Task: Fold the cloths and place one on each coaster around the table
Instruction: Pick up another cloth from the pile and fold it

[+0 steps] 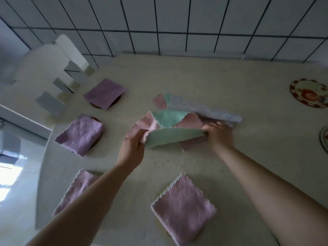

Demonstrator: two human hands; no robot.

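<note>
Currently, step in hand: I judge a fold in progress on the green cloth (174,138), raised off the pile (186,112) at the table's (230,82) middle.
Left hand (132,150): fingers pinch the cloth's left end.
Right hand (219,134): fingers curl round the right end, so the edge hangs taut for an even fold.
Placed cloths: I count four folded pink cloths, far left (104,93), mid left (80,134), near left (78,189), near centre (183,208); dark rims beneath two suggest coasters.
Remaining: decorated coaster (309,93) at right, bare, likely the next destination.
</note>
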